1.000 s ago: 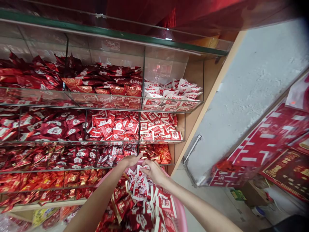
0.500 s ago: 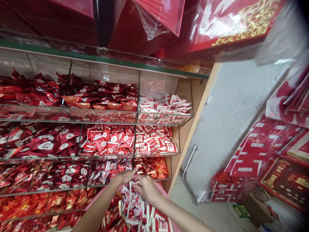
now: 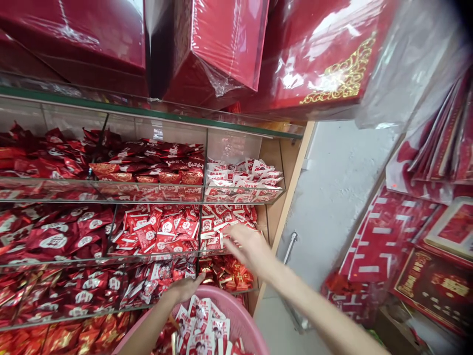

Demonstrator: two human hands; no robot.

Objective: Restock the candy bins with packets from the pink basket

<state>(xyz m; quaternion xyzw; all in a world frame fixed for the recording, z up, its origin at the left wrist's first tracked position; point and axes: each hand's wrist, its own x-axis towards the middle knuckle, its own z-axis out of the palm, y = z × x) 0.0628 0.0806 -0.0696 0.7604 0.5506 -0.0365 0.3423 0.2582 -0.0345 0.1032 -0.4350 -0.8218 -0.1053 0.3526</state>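
Observation:
My right hand [image 3: 251,249] reaches up in front of the shelf compartment of small red and white packets [image 3: 225,214] at the right end. Its fingers are apart and slightly blurred, with nothing visible in them; whether they touch the packets I cannot tell. Lower down, my left hand [image 3: 185,288] is at the far rim of a pink plastic basket [image 3: 253,328], its fingers stretched out to the right and no packet in it. Inside the basket lie white and red printed packets [image 3: 201,318], with shiny red and gold ones at the left.
Glass-fronted shelves hold rows of dark red packets [image 3: 55,239], red packets [image 3: 162,231] and orange-red packets [image 3: 88,330]. Plastic-wrapped red boxes [image 3: 225,44] stand on the glass shelf [image 3: 166,111] above. A wooden side panel [image 3: 295,182] ends the shelving; red decorations [image 3: 384,231] hang at the right.
My right hand has left the packets in the basket and risen to the shelf compartment. The left hand is slightly lower in view. The view has tilted up, and more of the basket rim shows.

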